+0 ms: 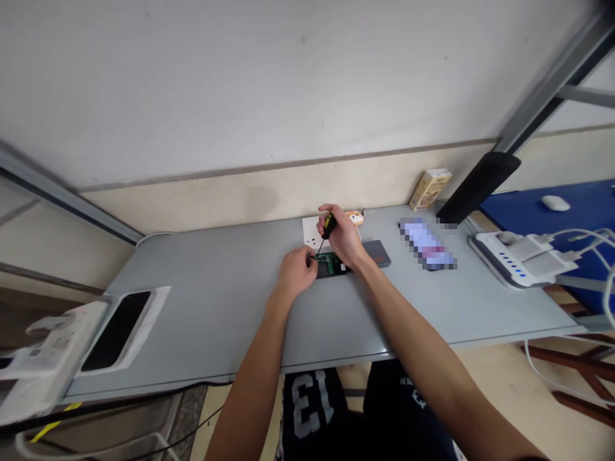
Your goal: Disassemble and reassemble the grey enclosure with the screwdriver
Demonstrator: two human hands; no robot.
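Note:
A small green circuit board (329, 262) lies in a dark case (336, 270) near the middle of the grey table (221, 301). My right hand (342, 238) is closed round a black-and-yellow screwdriver (327, 226), whose tip points down at the board's left end. My left hand (296, 271) rests on the table just left of the board, fingers curled and pressed against its edge. A dark grey lid (378, 251) lies right behind the case.
A phone with a lit screen (427, 244) lies to the right, a white power strip (521, 262) with plugs further right. A small carton (429, 188) stands at the wall. At the left edge sit a black phone on white foam (116, 328) and another white strip (41, 358).

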